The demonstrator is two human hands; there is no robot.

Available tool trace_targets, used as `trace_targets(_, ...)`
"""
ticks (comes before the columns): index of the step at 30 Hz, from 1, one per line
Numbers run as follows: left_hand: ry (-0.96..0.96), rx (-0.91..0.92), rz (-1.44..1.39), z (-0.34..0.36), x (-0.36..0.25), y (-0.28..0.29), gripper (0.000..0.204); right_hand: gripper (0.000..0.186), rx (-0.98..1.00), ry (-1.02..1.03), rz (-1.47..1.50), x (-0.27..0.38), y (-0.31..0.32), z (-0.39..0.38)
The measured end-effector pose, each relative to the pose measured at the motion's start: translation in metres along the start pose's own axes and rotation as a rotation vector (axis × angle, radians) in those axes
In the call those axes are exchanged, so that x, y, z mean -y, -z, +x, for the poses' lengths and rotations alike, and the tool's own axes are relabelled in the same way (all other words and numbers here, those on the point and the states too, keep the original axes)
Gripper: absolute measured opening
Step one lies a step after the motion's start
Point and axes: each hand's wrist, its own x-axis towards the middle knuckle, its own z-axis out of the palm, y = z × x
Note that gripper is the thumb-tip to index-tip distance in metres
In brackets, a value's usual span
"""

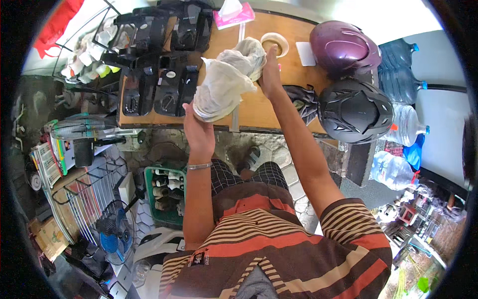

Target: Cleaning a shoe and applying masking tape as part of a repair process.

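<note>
A white, crumpled, thin cloth or paper bundle (224,84) is held up between my two hands over the near side of the wooden table (298,30). My left hand (199,133) grips its lower left end, thumb on the outer side and fingers partly hidden beneath. Against its upper right end rests my right hand (270,74), fingers reaching forward and partly covered. What the bundle wraps, if anything, cannot be made out. Just beyond my right fingertips is a cream-coloured roll of tape (283,41). A black cloth bag (302,102) lies under my right forearm.
Black devices (174,84) crowd the table's left side. A pink tissue pack (234,15) is at the back. A purple helmet (343,47) and a black helmet (356,112) stand right, before large water bottles (398,72). Below left are a green crate (167,194) and fans (112,234).
</note>
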Motion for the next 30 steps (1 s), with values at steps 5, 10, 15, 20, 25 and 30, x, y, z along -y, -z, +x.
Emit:
trace_targets(5, -0.07, 0.174, -0.053, -0.025, -0.037, -0.021, 0.041, 0.093, -0.245, 0.234, -0.303, 0.068, -0.055, -0.022)
trace_targets(10, -0.201, 0.387, 0.676, -0.035, -0.046, -0.02, 0.061, 0.093, -0.12, 0.22, -0.489, 0.118, -0.11, -0.052)
trace_targets(15, 0.579, 0.871, -0.793, -0.046, -0.052, -0.042, 0.082, 0.087, -0.037, 0.409, -0.841, 0.148, -0.156, -0.105)
trace_targets(20, 0.339, 0.811, -0.797, -0.059, -0.067, -0.037, 0.086, 0.065, -0.034, 0.566, -0.724, 0.16, -0.171, -0.122)
trace_targets(25, 0.039, 0.898, -0.281, -0.059, -0.113, 0.003, 0.071, 0.026, 0.356, 0.702, -0.599, 0.17, -0.183, -0.198)
trace_targets(30, -0.45, 0.36, 0.552, -0.018, -0.121, 0.077, 0.067, 0.028, 0.646, 0.636, -0.673, 0.166, -0.243, -0.221)
